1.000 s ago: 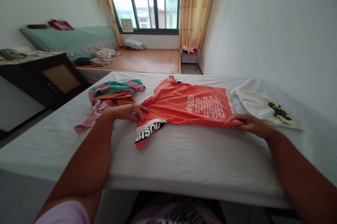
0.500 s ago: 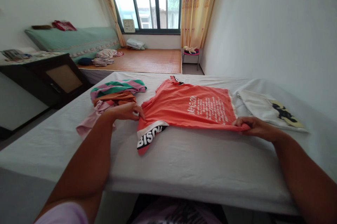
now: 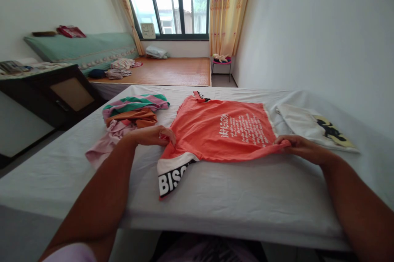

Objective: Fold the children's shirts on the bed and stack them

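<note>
An orange-red T-shirt (image 3: 209,130) with white lettering lies spread on the pale sheet of the bed (image 3: 234,204). Its near sleeve, with a white and black band lettered in white, hangs toward me. My left hand (image 3: 158,135) is closed, pinching the shirt near the shoulder. At the hem, the fingers of my right hand (image 3: 289,145) are closed on the near corner. A folded white garment (image 3: 298,124) with a dark and yellow print lies just beyond my right hand. Left of the shirt is a heap of clothes (image 3: 132,110), striped, brown and pink.
Behind stands a second bed with a brown mat (image 3: 178,69), holding several cloths and a pillow. A dark cabinet (image 3: 70,93) stands at the left. A small stool (image 3: 221,61) with a doll is by the curtain (image 3: 230,11). The white wall (image 3: 308,32) bounds the right side.
My left hand has shifted slightly right with the pinched cloth. The shirt's near edge has come closer to me and its near sleeve lies flatter and lower. My right hand keeps its hold.
</note>
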Available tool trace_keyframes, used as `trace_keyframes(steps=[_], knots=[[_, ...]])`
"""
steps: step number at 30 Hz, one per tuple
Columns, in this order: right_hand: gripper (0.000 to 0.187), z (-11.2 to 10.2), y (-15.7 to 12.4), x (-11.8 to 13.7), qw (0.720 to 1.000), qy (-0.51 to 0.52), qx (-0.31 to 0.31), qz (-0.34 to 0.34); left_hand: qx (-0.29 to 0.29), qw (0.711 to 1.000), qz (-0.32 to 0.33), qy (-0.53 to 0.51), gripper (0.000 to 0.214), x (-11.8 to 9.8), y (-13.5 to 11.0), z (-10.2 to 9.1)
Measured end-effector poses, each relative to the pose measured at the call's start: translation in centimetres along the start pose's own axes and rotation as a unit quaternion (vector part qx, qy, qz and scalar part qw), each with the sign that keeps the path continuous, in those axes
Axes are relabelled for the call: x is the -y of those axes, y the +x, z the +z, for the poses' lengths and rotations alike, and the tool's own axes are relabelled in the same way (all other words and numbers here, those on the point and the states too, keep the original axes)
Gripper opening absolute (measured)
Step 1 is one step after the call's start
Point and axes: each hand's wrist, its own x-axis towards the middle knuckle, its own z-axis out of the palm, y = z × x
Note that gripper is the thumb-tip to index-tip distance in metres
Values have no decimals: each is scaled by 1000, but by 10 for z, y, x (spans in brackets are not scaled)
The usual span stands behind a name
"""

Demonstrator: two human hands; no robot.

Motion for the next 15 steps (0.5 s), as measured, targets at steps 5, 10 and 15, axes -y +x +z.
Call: trace_keyframes(steps=[5, 10, 15], knots=[[44, 14, 27, -20, 974, 76, -196, 80, -382, 904, -78, -175, 46, 21, 39, 5], [46, 18, 33, -22, 955, 7, -272, 116, -419, 849, -153, -284, 53, 47, 40, -1], [74, 9, 14, -8, 983, 29, -163, 80, -293, 931, -124, -178, 61, 46, 13, 0]])
